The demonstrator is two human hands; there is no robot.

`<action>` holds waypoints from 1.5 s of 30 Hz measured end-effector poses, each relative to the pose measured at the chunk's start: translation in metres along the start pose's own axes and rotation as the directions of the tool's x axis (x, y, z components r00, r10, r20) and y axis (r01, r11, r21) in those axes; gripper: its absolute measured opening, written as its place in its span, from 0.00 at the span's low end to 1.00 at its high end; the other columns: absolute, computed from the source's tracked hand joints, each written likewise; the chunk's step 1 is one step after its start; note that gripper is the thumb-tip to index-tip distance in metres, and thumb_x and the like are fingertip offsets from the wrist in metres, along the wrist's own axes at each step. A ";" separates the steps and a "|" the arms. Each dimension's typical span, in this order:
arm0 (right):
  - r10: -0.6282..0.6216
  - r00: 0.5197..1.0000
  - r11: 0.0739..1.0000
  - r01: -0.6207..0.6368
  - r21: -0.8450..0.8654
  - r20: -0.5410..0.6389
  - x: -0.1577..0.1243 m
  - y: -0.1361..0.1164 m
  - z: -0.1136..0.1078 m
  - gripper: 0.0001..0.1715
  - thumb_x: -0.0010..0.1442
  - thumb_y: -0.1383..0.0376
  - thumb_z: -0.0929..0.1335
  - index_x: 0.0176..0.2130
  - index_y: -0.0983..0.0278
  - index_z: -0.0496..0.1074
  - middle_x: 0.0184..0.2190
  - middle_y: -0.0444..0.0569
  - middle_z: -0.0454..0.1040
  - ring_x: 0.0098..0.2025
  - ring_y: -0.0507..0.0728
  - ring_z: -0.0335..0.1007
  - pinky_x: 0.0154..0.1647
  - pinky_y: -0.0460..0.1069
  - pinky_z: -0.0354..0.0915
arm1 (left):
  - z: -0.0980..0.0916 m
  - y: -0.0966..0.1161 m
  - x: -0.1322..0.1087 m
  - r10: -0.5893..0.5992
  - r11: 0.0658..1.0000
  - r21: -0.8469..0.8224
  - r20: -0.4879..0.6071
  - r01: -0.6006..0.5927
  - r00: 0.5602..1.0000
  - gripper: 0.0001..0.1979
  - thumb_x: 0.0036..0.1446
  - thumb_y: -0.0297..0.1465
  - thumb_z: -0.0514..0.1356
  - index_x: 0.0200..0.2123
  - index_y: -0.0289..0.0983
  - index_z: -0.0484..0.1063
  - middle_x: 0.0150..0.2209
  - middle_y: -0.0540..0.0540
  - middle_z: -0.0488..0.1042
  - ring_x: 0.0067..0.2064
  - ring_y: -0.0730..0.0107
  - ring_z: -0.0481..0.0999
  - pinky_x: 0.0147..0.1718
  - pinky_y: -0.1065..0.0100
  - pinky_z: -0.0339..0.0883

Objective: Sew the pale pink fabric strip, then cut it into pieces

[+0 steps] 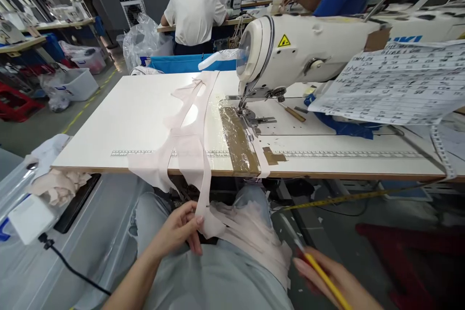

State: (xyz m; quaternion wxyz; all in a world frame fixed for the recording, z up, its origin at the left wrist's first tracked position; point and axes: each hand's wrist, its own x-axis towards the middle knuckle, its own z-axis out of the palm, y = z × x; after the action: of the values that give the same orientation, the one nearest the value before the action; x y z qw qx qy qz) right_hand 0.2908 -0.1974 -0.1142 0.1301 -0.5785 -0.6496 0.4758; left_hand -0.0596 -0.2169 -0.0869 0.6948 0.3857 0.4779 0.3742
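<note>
My left hand [181,227] is closed over my lap, thumb and fingers pinching the lower end of a pale pink fabric piece [189,140]. That fabric runs up over the table edge and lies across the white tabletop, left of the needle. More pale pink fabric [250,237] lies in folds over my thighs. At lower right, my right hand [323,276] is wrapped round a yellow-handled tool [327,281] with a red part and a narrow pale tip pointing up and left. Blur hides its exact kind. The sewing machine [301,53] stands ahead, its presser foot over the plate.
A wooden-handled tool [294,114] and blue cloth [341,126] lie beneath the machine arm. A written sheet [395,82] hangs at right, above a yellow tape measure [337,199]. Left stands a plastic bin [90,252] with a white box [32,218]. Another person [195,12] sits ahead.
</note>
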 end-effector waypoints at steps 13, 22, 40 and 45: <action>-0.293 0.743 0.868 0.470 -0.158 0.601 0.075 -0.104 0.035 0.26 0.59 0.45 0.62 0.24 0.61 0.52 0.21 0.38 0.52 0.23 0.51 0.50 0.22 0.45 0.47 | 0.009 -0.017 -0.010 -0.121 0.978 -0.191 -0.200 0.082 0.972 0.25 0.47 0.49 0.67 0.31 0.31 0.72 0.24 0.40 0.80 0.26 0.66 0.80 0.25 0.74 0.71; -0.309 0.788 0.766 0.538 -0.352 0.533 0.076 -0.109 0.046 0.28 0.58 0.46 0.65 0.23 0.61 0.51 0.19 0.39 0.54 0.22 0.51 0.53 0.22 0.46 0.46 | 0.009 -0.021 -0.009 -0.131 0.975 -0.202 -0.205 0.089 0.970 0.24 0.47 0.50 0.67 0.31 0.32 0.74 0.23 0.42 0.79 0.25 0.67 0.79 0.25 0.74 0.71; -0.356 0.835 0.701 0.536 -0.471 0.421 0.071 -0.108 0.059 0.26 0.56 0.47 0.68 0.22 0.61 0.58 0.19 0.43 0.64 0.21 0.54 0.60 0.22 0.46 0.45 | 0.011 -0.028 -0.010 -0.123 0.980 -0.175 -0.187 0.090 0.975 0.23 0.47 0.49 0.66 0.28 0.32 0.73 0.22 0.42 0.78 0.25 0.65 0.79 0.25 0.72 0.70; -0.338 0.849 0.738 0.508 -0.445 0.407 0.072 -0.105 0.061 0.26 0.57 0.48 0.66 0.21 0.60 0.55 0.18 0.42 0.62 0.20 0.53 0.58 0.22 0.47 0.45 | 0.009 -0.029 -0.010 -0.131 0.987 -0.119 -0.172 0.111 0.976 0.24 0.51 0.51 0.62 0.30 0.32 0.73 0.21 0.43 0.77 0.25 0.65 0.78 0.27 0.70 0.69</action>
State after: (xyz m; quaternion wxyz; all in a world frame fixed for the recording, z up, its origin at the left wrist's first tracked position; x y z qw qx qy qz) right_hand 0.1595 -0.1501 -0.0926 -0.0310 -0.3473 -0.8834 0.3132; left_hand -0.0493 -0.2394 -0.1074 0.6905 0.2819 0.5402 0.3898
